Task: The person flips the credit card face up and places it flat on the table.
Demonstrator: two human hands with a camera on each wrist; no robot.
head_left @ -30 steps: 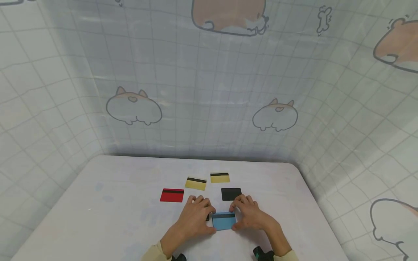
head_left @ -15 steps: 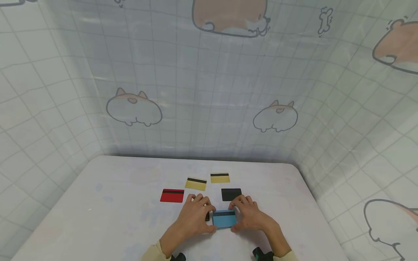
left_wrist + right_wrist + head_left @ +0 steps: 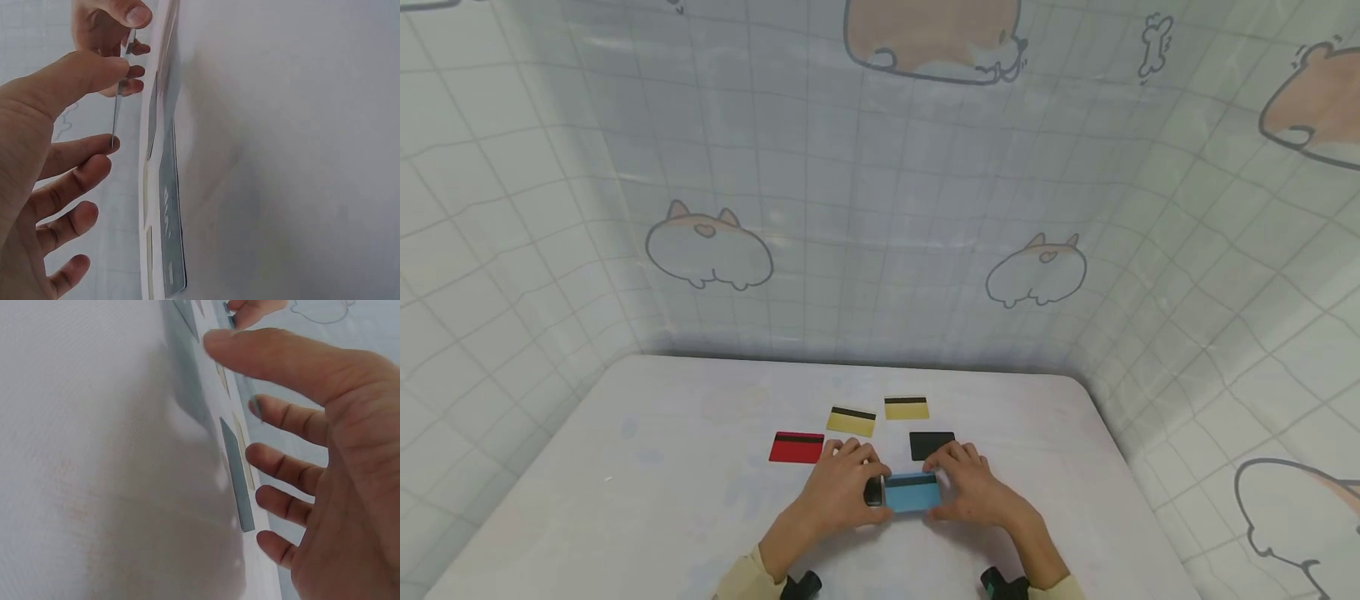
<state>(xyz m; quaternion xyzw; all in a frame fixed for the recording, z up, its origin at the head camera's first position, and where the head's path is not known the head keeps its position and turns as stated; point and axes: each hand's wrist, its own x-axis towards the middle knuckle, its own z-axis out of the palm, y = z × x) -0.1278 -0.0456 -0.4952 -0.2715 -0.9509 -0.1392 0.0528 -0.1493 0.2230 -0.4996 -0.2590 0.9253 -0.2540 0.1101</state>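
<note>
A light blue card (image 3: 913, 493) with a dark stripe is held by its two short ends between both hands. My left hand (image 3: 840, 487) pinches its left end between thumb and index finger. At the right end, my right hand (image 3: 973, 490) pinches it the same way. Seen edge-on in the left wrist view, the blue card (image 3: 117, 109) stands apart from the tabletop. A black card (image 3: 872, 492) shows in part behind the left hand's fingers. Another black card (image 3: 929, 445) lies just beyond the right hand's fingertips.
A red card (image 3: 796, 447) lies left of the hands on the white table (image 3: 647, 500). Two yellow cards, one at left (image 3: 851, 421) and one farther back (image 3: 906, 407), lie beyond them. A patterned curtain (image 3: 880, 233) surrounds the table's back and sides.
Both hands have raised the blue card a little, and it sits higher in the head view. More of the black card by the left hand now shows. The other cards stay where they were.
</note>
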